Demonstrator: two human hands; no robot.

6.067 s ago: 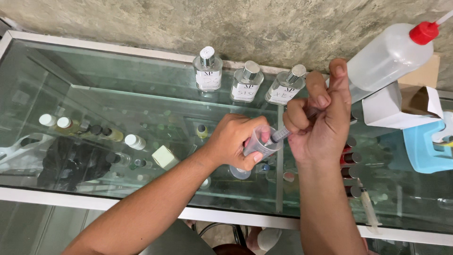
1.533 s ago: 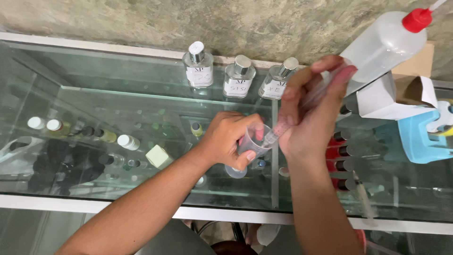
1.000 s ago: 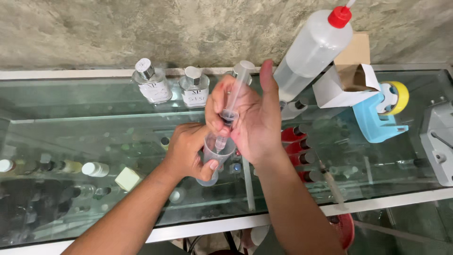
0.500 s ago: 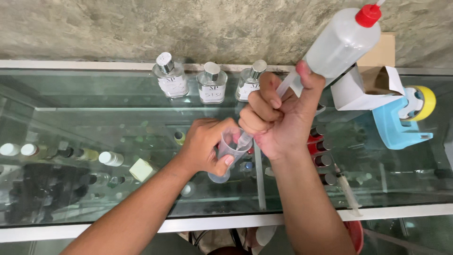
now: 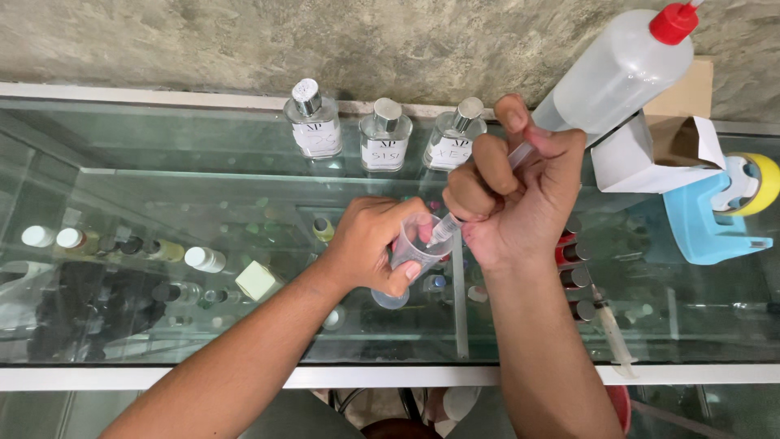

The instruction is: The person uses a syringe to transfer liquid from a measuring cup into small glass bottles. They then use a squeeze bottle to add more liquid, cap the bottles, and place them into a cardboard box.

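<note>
So: small clear plastic measuring cup (image 5: 420,244) tilted above the glass counter (image 5: 162,162), gripped by left hand (image 5: 370,244) to meet the nozzle. Clear plastic syringe (image 5: 479,191) angled in, right hand (image 5: 512,203) fisted around it, thumb on plunger. Three square glass bottles (image 5: 386,142) behind.

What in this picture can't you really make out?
- Syringe barrel: wrapped by the right hand, head view.
- Liquid level in the small cup: covered by the left hand.
- Squeeze bottle nozzle: cut off by the top edge.
</note>
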